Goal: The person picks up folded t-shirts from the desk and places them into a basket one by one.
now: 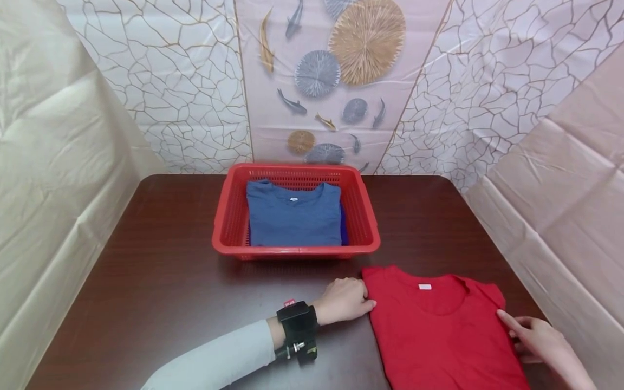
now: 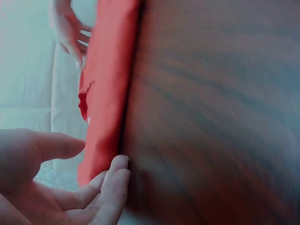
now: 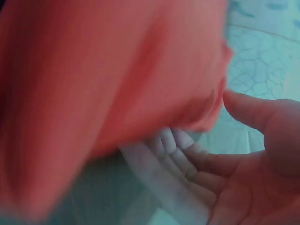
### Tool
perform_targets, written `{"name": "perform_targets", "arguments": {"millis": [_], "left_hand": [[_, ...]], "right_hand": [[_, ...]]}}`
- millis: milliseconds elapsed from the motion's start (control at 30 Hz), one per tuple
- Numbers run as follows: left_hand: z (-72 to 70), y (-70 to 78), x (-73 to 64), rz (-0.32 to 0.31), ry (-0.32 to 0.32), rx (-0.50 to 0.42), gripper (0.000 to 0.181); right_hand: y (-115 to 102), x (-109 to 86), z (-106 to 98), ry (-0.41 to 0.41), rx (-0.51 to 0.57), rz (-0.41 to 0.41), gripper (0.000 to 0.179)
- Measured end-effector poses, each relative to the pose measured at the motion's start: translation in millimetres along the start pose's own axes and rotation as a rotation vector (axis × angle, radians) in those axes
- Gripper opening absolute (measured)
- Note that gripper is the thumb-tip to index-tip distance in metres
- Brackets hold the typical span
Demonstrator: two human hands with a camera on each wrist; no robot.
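A red T-shirt (image 1: 439,336) with a white neck label lies on the table at the near right, its lower part cut off by the frame. At its left shoulder edge is my left hand (image 1: 344,300); in the left wrist view its fingers (image 2: 112,187) reach the side of the cloth while the thumb stands apart from them. My right hand (image 1: 538,338) is at the opposite side, below the sleeve. The right wrist view shows those fingers (image 3: 173,164) extended at the underside of the cloth, partly hidden by it, with the thumb raised away from them.
A red plastic basket (image 1: 296,250) stands at the middle back of the dark wooden table (image 1: 161,260). Inside lies a folded blue T-shirt (image 1: 294,222) over a darker blue cloth (image 1: 344,227). Patterned and beige sheets hang around the table's back and sides.
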State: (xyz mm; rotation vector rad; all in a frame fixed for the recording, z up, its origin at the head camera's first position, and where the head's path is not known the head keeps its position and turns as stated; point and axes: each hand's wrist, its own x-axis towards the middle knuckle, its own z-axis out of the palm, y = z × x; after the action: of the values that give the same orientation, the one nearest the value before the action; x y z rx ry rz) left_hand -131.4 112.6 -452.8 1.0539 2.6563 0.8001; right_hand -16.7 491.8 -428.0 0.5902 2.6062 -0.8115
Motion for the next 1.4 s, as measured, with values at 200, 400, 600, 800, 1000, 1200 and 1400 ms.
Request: {"name": "perform_targets", "arguments": {"millis": [200, 400, 600, 800, 1000, 1200, 1400], "left_hand": [[10.8, 4.5, 2.4, -0.238, -0.165, -0.817, 0.032], [16.9, 4.4, 2.0, -0.405, -0.264, -1.315, 0.059], [22.7, 4.4, 5.8, -0.399, -0.282, -1.317, 0.082], [26.8, 4.5, 11.1, -0.282, -0.269, -1.24, 0.083], [17.3, 9.7, 16.2, -0.157, -0.283, -1.157, 0.079], [-2.9, 19.0, 22.1, -0.11, -0.294, -1.106, 0.076], [-37.3, 26.8, 26.5, -0.086, -0.299, -1.107, 0.075]], "right_hand": [[-2, 3.0, 6, -0.041, 0.237, -0.049, 0.054], [3, 2.5, 11, -0.235, 0.516, -0.093, 0.055], [2, -0.6, 23, -0.429, 0.708, -0.081, 0.044], [-9, -9.0, 36, -0.314, 0.729, -0.026, 0.052], [-16, -21.3, 34, -0.261, 0.77, -0.072, 0.062], [-25, -36.0, 22, -0.279, 0.863, -0.174, 0.042], [-37, -46.3, 3, -0.238, 0.905, -0.175, 0.038]]}}
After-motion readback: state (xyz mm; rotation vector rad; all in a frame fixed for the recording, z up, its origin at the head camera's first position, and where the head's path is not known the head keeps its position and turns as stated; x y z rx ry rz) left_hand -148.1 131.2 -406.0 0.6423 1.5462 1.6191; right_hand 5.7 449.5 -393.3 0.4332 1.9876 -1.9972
